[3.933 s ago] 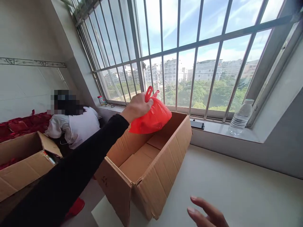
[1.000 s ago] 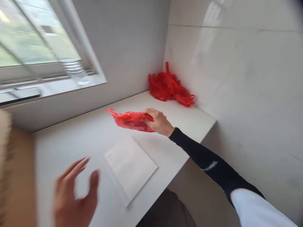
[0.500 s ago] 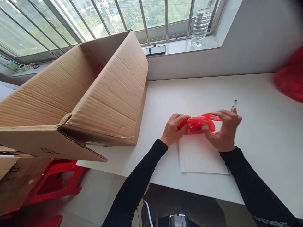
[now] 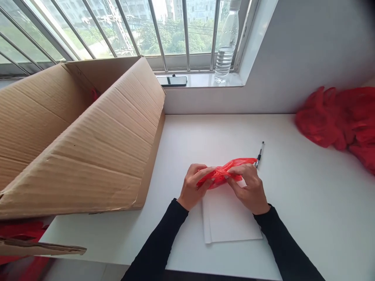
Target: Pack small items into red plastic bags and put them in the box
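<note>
Left hand (image 4: 194,188), empty a second ago, now grips red bag (image 4: 219,176) too. Right hand (image 4: 247,188) since drawn closer to it.

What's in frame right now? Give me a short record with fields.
left hand: pinching the red plastic bag
right hand: pinching the same bag
bag: bunched up between both hands
table: white; holds white paper below the hands and a pen just beyond the right hand
left side: open cardboard box, a bit of something red inside
right side: heap of red bags, blurred
windowsill: phone lying flat; clear bottle upright, partly filled
</note>
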### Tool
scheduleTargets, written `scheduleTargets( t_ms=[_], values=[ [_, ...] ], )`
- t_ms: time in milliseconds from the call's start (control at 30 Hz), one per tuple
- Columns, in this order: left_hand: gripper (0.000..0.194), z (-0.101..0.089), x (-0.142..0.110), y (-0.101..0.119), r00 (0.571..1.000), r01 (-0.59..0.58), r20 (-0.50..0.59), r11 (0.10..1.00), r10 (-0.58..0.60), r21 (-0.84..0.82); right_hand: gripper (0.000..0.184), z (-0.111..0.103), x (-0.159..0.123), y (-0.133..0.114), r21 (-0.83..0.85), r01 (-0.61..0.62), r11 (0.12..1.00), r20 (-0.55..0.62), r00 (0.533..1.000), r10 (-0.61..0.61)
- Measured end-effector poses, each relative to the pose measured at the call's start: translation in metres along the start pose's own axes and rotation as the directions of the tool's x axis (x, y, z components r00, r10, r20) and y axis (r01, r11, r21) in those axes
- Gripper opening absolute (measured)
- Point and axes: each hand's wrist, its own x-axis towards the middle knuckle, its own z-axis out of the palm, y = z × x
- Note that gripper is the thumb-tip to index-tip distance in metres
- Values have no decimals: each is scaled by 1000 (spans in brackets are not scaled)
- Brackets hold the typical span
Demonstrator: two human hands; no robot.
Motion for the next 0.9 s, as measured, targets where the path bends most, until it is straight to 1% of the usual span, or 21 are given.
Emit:
scheduleTargets(
  t_ms=[33,100,133,200,267,367,500,533,600,700,833,900],
  values=[
    [42,-2,1,1,1000,23,1,1000,-23,0,10,-1,0,-1,-1,9,1000,-5,1000,-9],
    [40,-5,2,3,998,67,-3,998,-67,-1,5,-1,2,-2,44,-22,999,37,999,20],
    [37,-6,2,3,997,82,-6,997,-82,-3,3,-1,3,-3,81,-57,995,78,996,51],
    [29,-7,1,2,995,96,-11,995,-96,-8,12,1,5,-6,146,-148,978,160,979,124],
    [25,-7,-1,2,995,97,-13,995,-97,-18,12,4,5,-8,166,-214,963,200,963,180],
    [25,-10,-2,4,995,98,1,994,-98,-41,5,6,4,-10,153,-215,964,201,962,183],
    [25,-17,2,13,989,120,103,988,-110,-95,3,6,3,-10,152,-161,975,152,979,137],
    [24,-18,3,15,986,130,113,986,-118,-103,4,6,3,-10,150,-145,978,140,982,124],
    [17,-18,5,17,986,149,88,983,-140,-106,5,6,3,-9,144,-113,983,125,988,95],
    [6,-16,7,16,986,167,5,981,-167,-97,7,7,3,-8,124,-86,989,124,990,71],
    [7,-19,8,12,975,202,-73,975,-208,-91,5,5,2,-6,118,-119,986,107,989,106],
    [7,-20,8,12,973,217,-62,972,-223,-86,5,4,2,-7,135,-153,979,103,985,140]
  ],
)
